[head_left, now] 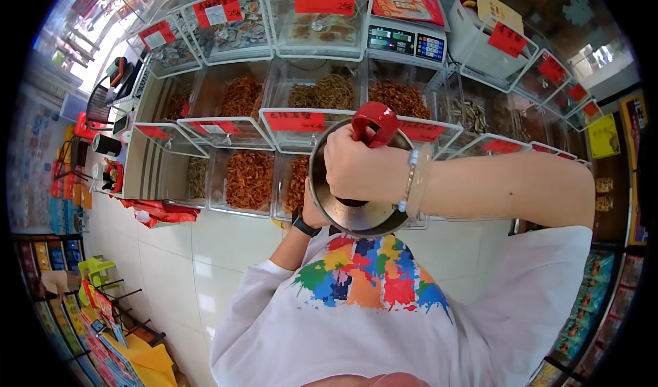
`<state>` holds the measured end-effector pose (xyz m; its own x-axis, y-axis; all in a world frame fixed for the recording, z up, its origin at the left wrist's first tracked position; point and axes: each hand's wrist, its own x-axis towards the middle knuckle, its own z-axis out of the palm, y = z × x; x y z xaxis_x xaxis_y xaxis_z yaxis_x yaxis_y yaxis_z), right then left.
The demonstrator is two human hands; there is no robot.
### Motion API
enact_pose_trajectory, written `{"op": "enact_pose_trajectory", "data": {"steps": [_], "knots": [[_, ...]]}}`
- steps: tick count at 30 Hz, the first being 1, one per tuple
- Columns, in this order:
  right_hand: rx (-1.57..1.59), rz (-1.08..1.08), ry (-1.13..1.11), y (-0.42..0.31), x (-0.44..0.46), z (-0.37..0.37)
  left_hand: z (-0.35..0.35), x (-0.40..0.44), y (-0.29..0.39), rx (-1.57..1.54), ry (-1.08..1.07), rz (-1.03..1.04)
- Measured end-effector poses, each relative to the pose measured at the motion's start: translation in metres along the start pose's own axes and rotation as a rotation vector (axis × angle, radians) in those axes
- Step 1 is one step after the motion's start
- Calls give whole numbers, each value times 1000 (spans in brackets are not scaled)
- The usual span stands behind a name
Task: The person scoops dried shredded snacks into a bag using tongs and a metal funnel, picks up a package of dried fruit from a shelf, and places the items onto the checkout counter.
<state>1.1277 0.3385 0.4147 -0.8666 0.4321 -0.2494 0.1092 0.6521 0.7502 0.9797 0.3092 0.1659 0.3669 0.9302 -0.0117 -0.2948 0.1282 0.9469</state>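
A round metal bowl or pan [363, 217] is held in front of the chest, above the painted shirt. My right hand [353, 168], with beads at the wrist, is closed over it around a red object [375, 123] that looks like a curved handle. What this object joins to below the hand is hidden. My left hand [314, 212], below a dark watch, is at the metal bowl's left side; its fingers are mostly hidden behind the bowl. Just beyond are clear bins of reddish dried food [249, 180] with red labels.
A digital scale [406, 43] stands behind the bins, beside a white box [473, 41]. More bins curve away to the right. Red bags [161, 212] lie at the left end. Shelves of packets [586, 305] stand at the lower right.
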Motion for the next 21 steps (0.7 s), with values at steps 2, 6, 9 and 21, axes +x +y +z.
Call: {"op": "enact_pose_trajectory", "data": {"steps": [2, 6, 9, 21], "knots": [[0, -25, 33, 7, -10, 8, 3, 2, 0, 5, -19, -47], [63, 112, 159, 42, -50, -16, 11, 12, 25, -47, -52, -61], [117, 226, 89, 62, -93, -29, 17, 26, 45, -43, -66, 18], [316, 1256, 191, 29, -287, 9, -22, 79, 77, 221, -227, 187]]}}
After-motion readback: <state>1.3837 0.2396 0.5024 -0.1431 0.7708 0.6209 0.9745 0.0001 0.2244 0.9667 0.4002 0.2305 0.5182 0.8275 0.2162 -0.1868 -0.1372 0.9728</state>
